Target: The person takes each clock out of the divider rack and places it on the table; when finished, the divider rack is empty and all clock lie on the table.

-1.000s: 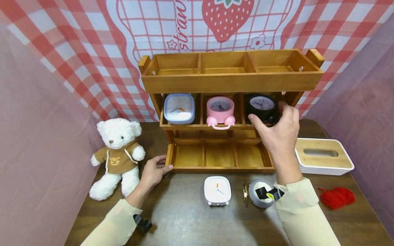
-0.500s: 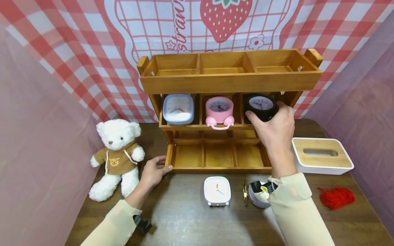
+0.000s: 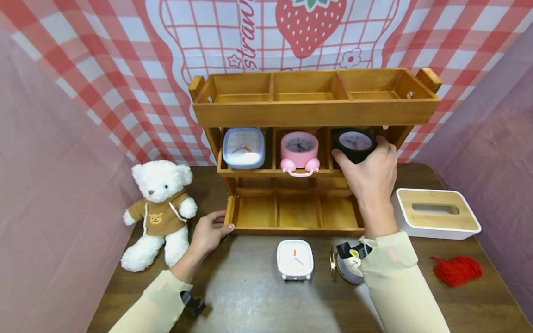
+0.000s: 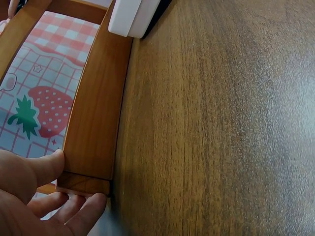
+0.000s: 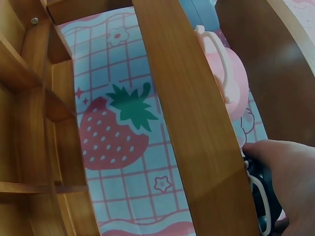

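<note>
A three-tier wooden shelf (image 3: 316, 113) stands against the cloth backdrop. My right hand (image 3: 372, 178) grips a round black alarm clock (image 3: 356, 140) in the right compartment of the middle tier, thumb at its left and fingers at its right. In the right wrist view the black clock (image 5: 261, 191) is partly hidden behind the tier's front board. To its left sit a pink alarm clock (image 3: 299, 152) and a light-blue square clock (image 3: 244, 148). My left hand (image 3: 208, 231) holds the bottom tier's left corner; in the left wrist view its thumb and fingers pinch the board's end (image 4: 83, 183).
On the table before the shelf are a white square clock (image 3: 294, 259) and a grey round clock (image 3: 350, 273), partly covered by my right wrist. A tissue box (image 3: 437, 224) and red yarn (image 3: 458, 270) lie right; a white teddy bear (image 3: 160, 212) sits left.
My right hand has shifted slightly left and its fingers have closed in on the black alarm clock, whose face tilts a little more upright. The left hand keeps its hold on the shelf corner.
</note>
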`<action>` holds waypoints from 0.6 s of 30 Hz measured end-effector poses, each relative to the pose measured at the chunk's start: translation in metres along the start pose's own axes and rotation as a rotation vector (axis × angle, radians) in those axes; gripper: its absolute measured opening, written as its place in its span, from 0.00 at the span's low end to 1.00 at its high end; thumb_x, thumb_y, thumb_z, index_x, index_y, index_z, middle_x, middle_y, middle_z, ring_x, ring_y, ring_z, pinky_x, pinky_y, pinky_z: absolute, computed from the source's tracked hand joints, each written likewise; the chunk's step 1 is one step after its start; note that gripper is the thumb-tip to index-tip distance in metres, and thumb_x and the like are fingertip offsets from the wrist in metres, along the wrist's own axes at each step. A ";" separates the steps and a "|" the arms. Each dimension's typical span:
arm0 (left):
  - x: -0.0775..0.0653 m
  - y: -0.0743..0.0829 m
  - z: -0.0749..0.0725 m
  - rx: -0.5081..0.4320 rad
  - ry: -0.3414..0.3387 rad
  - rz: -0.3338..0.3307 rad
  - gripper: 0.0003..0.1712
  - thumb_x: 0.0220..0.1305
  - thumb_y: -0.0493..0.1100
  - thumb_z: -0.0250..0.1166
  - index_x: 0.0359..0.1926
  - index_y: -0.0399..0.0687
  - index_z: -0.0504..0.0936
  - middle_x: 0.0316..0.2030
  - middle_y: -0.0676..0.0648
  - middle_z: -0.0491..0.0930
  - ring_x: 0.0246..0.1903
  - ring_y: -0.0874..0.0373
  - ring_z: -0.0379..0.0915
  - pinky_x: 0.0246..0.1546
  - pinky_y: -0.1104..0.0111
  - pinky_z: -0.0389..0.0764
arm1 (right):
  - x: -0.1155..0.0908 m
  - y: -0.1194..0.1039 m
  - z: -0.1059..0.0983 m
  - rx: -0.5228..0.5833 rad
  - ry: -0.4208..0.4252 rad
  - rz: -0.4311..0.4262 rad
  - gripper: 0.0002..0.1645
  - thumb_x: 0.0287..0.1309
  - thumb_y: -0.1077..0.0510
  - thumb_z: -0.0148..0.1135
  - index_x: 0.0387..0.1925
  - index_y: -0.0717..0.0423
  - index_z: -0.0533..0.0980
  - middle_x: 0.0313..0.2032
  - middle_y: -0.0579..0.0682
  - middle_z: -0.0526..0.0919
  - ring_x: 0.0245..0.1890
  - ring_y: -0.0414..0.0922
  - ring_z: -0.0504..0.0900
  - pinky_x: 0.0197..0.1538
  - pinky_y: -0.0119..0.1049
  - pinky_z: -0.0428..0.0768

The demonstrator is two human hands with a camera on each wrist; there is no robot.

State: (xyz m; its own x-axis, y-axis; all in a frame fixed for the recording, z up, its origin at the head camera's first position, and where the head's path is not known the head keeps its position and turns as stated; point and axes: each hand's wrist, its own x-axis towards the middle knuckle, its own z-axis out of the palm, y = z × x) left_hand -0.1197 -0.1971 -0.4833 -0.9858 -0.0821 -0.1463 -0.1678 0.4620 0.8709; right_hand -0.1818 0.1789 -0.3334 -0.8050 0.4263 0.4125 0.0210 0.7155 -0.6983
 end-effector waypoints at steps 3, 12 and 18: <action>0.000 0.000 0.000 0.000 0.003 0.007 0.29 0.64 0.34 0.72 0.64 0.29 0.76 0.54 0.29 0.82 0.53 0.37 0.83 0.46 0.59 0.87 | 0.000 -0.001 0.001 0.006 0.004 0.011 0.56 0.45 0.31 0.75 0.66 0.62 0.70 0.59 0.68 0.75 0.58 0.66 0.76 0.59 0.63 0.73; 0.000 0.001 0.001 -0.001 0.004 0.007 0.30 0.63 0.34 0.72 0.65 0.29 0.76 0.54 0.29 0.82 0.54 0.37 0.83 0.49 0.57 0.86 | 0.001 0.002 -0.003 0.063 0.040 0.021 0.52 0.44 0.35 0.77 0.64 0.60 0.71 0.60 0.64 0.75 0.59 0.63 0.76 0.62 0.59 0.73; 0.000 0.000 0.000 -0.003 0.006 0.006 0.30 0.64 0.35 0.72 0.65 0.29 0.76 0.55 0.29 0.82 0.54 0.37 0.82 0.48 0.58 0.86 | 0.001 0.004 -0.010 0.129 0.083 -0.020 0.52 0.40 0.37 0.81 0.62 0.60 0.74 0.58 0.64 0.78 0.60 0.62 0.76 0.64 0.57 0.72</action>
State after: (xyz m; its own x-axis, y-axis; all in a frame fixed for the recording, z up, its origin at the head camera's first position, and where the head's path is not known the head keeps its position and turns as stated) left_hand -0.1197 -0.1968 -0.4833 -0.9867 -0.0851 -0.1384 -0.1621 0.4600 0.8730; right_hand -0.1762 0.1880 -0.3297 -0.7524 0.4613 0.4703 -0.0748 0.6495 -0.7567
